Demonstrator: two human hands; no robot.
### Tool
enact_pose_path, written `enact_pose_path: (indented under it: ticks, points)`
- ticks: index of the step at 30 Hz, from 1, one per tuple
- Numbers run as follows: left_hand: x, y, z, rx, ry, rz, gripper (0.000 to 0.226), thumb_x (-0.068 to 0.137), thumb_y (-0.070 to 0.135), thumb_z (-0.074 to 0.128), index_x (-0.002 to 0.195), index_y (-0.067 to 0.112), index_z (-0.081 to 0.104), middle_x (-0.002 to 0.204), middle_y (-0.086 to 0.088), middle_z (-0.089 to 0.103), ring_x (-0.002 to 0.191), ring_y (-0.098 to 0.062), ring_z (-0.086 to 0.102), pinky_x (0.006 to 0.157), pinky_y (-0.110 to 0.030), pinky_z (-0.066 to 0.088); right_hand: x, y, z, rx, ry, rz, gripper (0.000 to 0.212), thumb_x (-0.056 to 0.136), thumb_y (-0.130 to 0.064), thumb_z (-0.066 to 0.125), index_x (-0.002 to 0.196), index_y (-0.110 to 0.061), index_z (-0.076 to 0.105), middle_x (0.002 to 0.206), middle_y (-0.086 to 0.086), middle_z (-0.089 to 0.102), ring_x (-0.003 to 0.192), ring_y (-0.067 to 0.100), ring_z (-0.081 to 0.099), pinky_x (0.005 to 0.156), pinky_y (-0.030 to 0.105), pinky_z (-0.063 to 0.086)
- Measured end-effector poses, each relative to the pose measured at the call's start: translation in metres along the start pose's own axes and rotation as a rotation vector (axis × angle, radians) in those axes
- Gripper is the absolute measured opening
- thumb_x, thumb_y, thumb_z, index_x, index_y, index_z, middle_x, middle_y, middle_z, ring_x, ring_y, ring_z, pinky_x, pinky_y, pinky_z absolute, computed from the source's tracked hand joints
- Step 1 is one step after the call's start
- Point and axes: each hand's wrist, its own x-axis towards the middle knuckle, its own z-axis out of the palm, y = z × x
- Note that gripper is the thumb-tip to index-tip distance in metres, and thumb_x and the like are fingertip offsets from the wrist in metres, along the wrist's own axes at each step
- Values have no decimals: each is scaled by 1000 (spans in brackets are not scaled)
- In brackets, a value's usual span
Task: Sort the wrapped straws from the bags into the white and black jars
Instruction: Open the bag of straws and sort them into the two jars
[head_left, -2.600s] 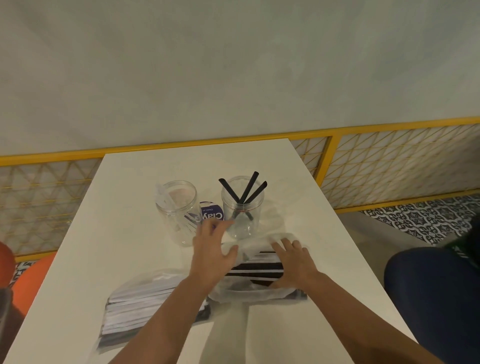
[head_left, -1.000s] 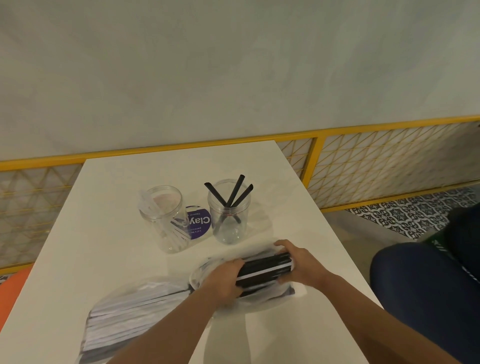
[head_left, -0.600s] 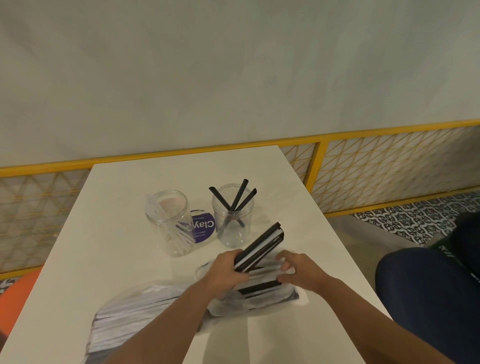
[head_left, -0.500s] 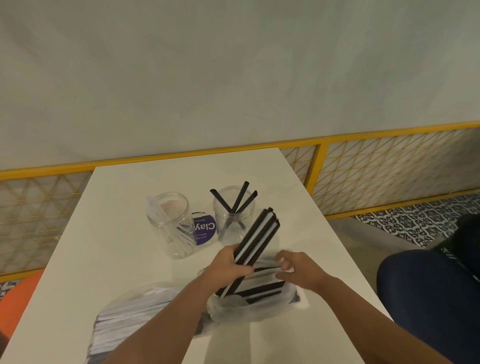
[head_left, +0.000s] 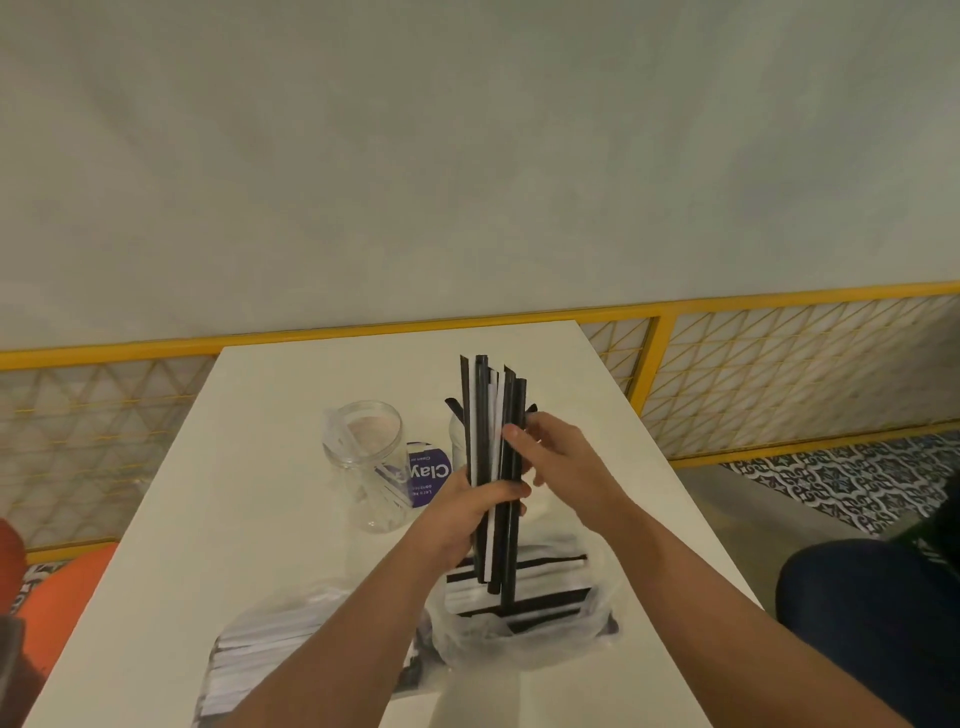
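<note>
Two bags are lying on the near table (head_left: 249, 493): the left bag (head_left: 270, 654) holding white straws, the right bag (head_left: 524, 618) black ones. Above the right bag, the left hand (head_left: 467, 514) is gripping an upright bundle (head_left: 491, 415) of black straws. The right hand (head_left: 563, 462) is touching its right side; whether its fingers are pinching is unclear. Beyond, the white jar (head_left: 366, 457) is standing left, the black jar (head_left: 457, 434) mostly hidden behind the bundle

A white rectangular table (head_left: 249, 467) carries everything. From its middle, a clear jar (head_left: 366, 467) holding white-wrapped straws stands at 10 o'clock. A second clear jar (head_left: 457, 447) is at 12, largely hidden, with a purple "Clay" disc (head_left: 427, 480) between them. A bag of white-wrapped straws (head_left: 270, 639) lies at 7, and a bag of black-wrapped straws (head_left: 550, 613) at 5.
</note>
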Motion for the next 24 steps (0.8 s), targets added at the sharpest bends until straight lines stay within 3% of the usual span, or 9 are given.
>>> enact_pose_path:
  ticks: [4, 7, 9, 11, 15, 17, 20, 24]
  points:
    - [-4, 3, -7, -34, 36, 10, 23, 82, 3, 64, 104, 1, 65, 82, -9, 64, 73, -16, 63, 70, -28, 52, 8, -7, 18, -23, 22, 3, 32, 88, -38, 58, 97, -7, 60, 91, 14, 66, 80, 24, 62, 76, 35, 53]
    - [-6, 5, -12, -56, 50, 38, 20, 84, 3, 62, 104, 0, 65, 82, -11, 64, 73, -16, 63, 70, -27, 54, 11, -9, 27, -58, 53, -18, 31, 90, -34, 56, 98, -4, 59, 81, 8, 61, 66, 11, 55, 59, 14, 46]
    - [-8, 7, -12, -84, 64, 43, 22, 86, 5, 62, 107, 1, 64, 80, -9, 65, 69, -14, 63, 65, -24, 54, 12, -12, 32, -40, 107, -32, 25, 91, -29, 55, 102, -6, 56, 83, 1, 59, 66, 4, 54, 55, 9, 44]
    - [-8, 8, -13, -115, 76, 36, 24, 86, 7, 62, 110, 3, 63, 77, -6, 67, 66, -13, 63, 62, -24, 53, 14, -15, 37, -9, 117, -20, 22, 93, -24, 53, 107, -7, 54, 89, 1, 60, 72, 3, 56, 62, 11, 46]
    - [-10, 5, -19, -159, 92, 17, 24, 87, 8, 62, 110, 6, 63, 73, -2, 69, 65, -11, 64, 62, -25, 53, 19, -20, 40, 94, -13, 93, 26, 96, -23, 47, 112, -4, 52, 108, 13, 63, 96, 22, 63, 84, 33, 54]
    - [-12, 5, -21, -182, 118, 7, 25, 87, 11, 64, 111, 8, 64, 78, -3, 72, 69, -12, 68, 62, -24, 54, 21, -19, 43, 107, -52, 139, 27, 98, -23, 42, 116, -5, 50, 112, 13, 61, 99, 21, 60, 86, 32, 50]
    - [-11, 2, -28, -252, 190, -26, 36, 84, 19, 69, 115, 4, 61, 94, -13, 73, 80, -21, 71, 64, -29, 56, 24, -21, 46, 158, -41, 202, 20, 99, -22, 38, 107, -6, 48, 98, 11, 58, 83, 15, 56, 69, 24, 46]
    - [-12, 3, -33, -261, 260, -32, 35, 84, 18, 68, 108, -7, 65, 76, -11, 71, 62, -17, 67, 55, -25, 53, 25, -28, 47, 335, -56, 252, 12, 100, -16, 36, 102, -7, 44, 75, 5, 57, 62, 12, 55, 46, 13, 44]
